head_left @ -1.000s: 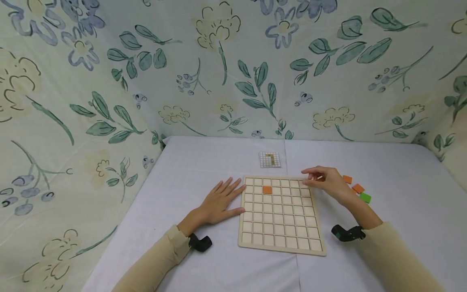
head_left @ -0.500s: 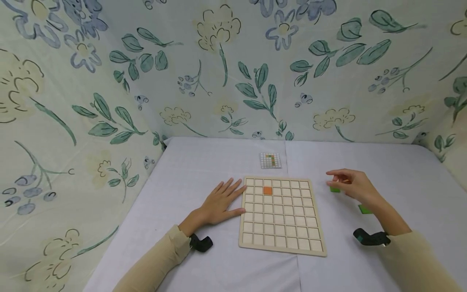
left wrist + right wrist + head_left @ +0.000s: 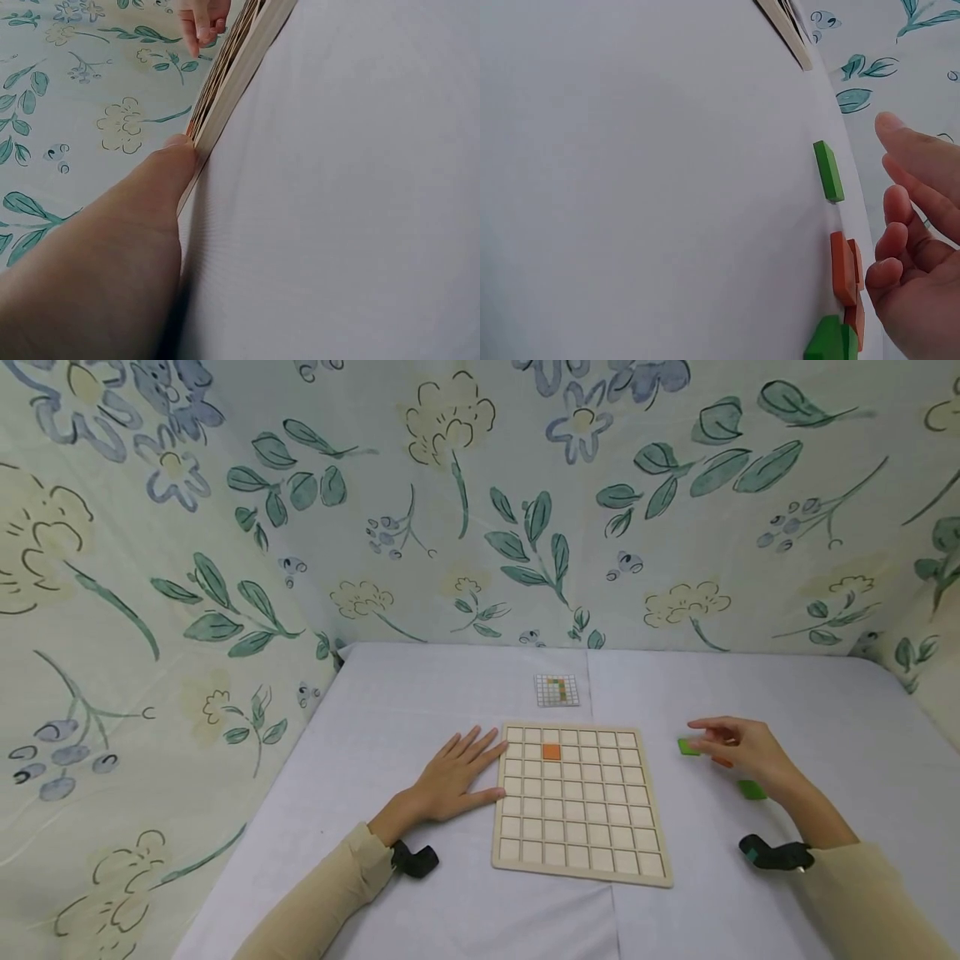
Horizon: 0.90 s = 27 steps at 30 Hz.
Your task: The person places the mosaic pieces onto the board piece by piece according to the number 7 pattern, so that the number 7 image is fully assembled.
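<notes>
A wooden grid board [image 3: 581, 802] lies flat on the white table, with one orange tile [image 3: 551, 752] in its second row. My left hand [image 3: 457, 772] rests flat beside the board's left edge [image 3: 225, 97], thumb touching it. My right hand [image 3: 738, 747] hovers to the right of the board, fingers loosely curved and holding nothing. Under and around it lie loose tiles: a green tile [image 3: 687, 747] [image 3: 829, 171], orange tiles [image 3: 845, 268] and another green tile [image 3: 751, 790] [image 3: 826, 341].
A small printed pattern card [image 3: 557, 690] lies beyond the board. Floral cloth walls [image 3: 480, 502] close in the table at the back and on both sides. A seam runs down the white tablecloth [image 3: 420, 693].
My right hand has pulled back from the board's top right corner to the loose tiles on the right. The left hand and the board have stayed put.
</notes>
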{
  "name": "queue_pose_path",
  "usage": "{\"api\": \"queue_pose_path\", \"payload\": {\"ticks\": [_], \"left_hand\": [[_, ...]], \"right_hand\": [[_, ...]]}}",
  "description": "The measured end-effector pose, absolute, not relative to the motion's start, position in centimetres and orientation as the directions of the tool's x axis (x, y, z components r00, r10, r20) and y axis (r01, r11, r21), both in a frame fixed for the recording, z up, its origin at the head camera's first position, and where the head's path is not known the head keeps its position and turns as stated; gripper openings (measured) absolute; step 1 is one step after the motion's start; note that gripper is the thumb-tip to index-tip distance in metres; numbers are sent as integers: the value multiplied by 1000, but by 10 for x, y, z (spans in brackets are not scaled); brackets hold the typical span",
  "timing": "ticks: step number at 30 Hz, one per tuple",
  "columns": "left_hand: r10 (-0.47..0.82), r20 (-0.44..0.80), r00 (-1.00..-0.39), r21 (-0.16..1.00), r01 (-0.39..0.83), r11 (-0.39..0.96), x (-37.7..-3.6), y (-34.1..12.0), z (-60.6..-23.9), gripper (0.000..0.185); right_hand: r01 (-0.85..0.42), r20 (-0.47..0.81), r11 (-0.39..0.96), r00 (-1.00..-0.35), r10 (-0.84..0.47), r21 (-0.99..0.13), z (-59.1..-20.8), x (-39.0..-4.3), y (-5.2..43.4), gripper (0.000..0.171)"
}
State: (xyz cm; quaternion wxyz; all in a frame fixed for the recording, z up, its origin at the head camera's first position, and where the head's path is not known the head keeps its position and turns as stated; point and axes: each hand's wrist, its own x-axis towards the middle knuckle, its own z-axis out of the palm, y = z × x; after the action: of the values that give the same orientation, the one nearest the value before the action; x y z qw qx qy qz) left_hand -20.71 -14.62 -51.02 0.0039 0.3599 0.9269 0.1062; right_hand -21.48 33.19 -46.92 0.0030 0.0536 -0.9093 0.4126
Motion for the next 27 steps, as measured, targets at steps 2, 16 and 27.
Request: {"api": "queue_pose_path", "payload": {"ticks": [2,16,27], "left_hand": [[668,73,-740,201,667,717,-207,-146,-510,79],[674,85,-734,202,675,710,-205,-146,-507,78],[669,95,-737,210,672,710,-205,-146,-508,78]], "right_hand": [[-85,40,663,-996,-83,-744,-471,-214,332,48],[-111,53,667,-993,-107,-736,-483,-218,338,40],[-128,52,733,-991,-125,-669,-488,-222,337,39]]}}
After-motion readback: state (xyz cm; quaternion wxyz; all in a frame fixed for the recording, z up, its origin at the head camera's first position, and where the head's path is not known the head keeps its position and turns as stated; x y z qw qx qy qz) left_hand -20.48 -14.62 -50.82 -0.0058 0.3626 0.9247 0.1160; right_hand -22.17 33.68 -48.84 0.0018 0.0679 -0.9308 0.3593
